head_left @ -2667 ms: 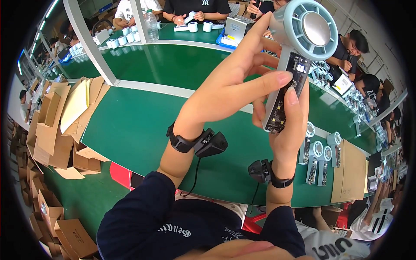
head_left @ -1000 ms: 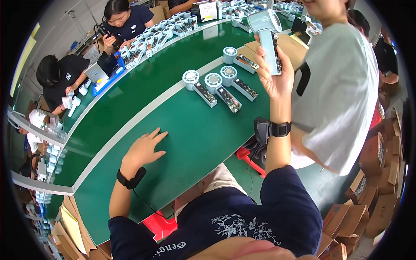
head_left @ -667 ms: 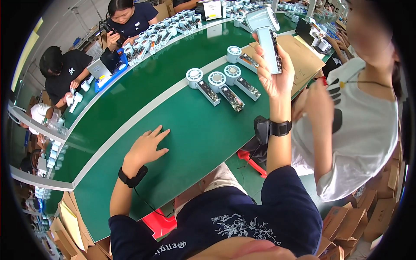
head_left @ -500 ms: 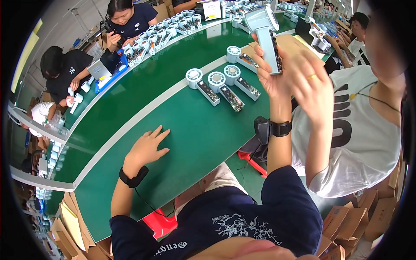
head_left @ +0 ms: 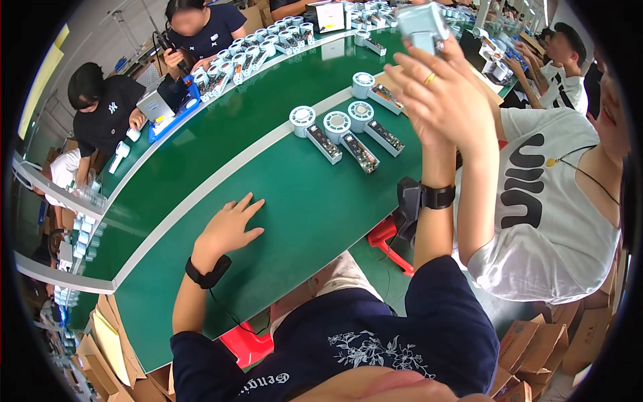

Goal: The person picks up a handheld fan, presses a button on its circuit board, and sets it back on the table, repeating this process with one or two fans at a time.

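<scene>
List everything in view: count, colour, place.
Near table: one, green, centre.
Fan units: four, pale blue, on the near table.
Raised fan: one, pale blue, top; holder unclear.
Other fans: many, pale blue, far side.
Tray: one, blue, upper left.
Cardboard boxes: several, brown, lower right.
Plastic pieces: two, red, beside the near table.
Co-workers: several, dark or white tops, far side and right.
Wrist devices: two, black, one per wrist.
Left hand: one, spread on the near table.
Right hand: one, bare, mostly hidden behind a co-worker's hand.

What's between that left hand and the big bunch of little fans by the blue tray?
In the head view, going from the left hand to those fans: green tabletop, then a pale strip, then another green surface.
</scene>
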### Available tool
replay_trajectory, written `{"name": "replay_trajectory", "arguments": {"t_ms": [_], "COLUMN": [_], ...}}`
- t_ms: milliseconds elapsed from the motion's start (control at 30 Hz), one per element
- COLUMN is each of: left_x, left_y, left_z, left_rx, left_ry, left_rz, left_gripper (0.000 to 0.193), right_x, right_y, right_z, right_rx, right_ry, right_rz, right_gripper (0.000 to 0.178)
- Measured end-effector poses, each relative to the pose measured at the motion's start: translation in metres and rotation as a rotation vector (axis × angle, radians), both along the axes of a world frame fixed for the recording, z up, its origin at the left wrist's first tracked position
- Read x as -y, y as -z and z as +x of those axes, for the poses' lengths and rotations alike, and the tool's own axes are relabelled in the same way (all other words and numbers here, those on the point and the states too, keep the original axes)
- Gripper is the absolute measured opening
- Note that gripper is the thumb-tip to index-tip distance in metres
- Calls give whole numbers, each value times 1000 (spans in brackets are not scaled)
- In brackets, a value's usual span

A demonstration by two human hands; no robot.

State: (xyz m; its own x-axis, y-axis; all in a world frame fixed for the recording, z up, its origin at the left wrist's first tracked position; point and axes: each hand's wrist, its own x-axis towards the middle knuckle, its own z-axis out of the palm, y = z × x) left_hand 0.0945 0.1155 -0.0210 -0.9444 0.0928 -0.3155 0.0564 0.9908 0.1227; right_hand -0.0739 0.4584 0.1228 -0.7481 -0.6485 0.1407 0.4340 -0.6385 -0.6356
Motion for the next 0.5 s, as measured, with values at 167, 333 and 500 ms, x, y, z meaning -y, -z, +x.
{"name": "replay_trajectory", "arguments": {"t_ms": [167,333,500], "left_x": [1,7,4], "left_y": [-2,-54,-115], "left_z": [-1,-26,-13], "left_rx": [-42,253,-396], "left_ry": [37,2,357], "left_rz": [39,268,781], "left_gripper": [58,50,36], "right_x": [-94,60,115], "right_y": [19,86,55], "right_z": [-117,-33,-11], "right_rx": [2,57,-612], "right_ry": [169,238,-295], "right_rz": [-25,-115,414], "right_gripper": [45,47,40]}}
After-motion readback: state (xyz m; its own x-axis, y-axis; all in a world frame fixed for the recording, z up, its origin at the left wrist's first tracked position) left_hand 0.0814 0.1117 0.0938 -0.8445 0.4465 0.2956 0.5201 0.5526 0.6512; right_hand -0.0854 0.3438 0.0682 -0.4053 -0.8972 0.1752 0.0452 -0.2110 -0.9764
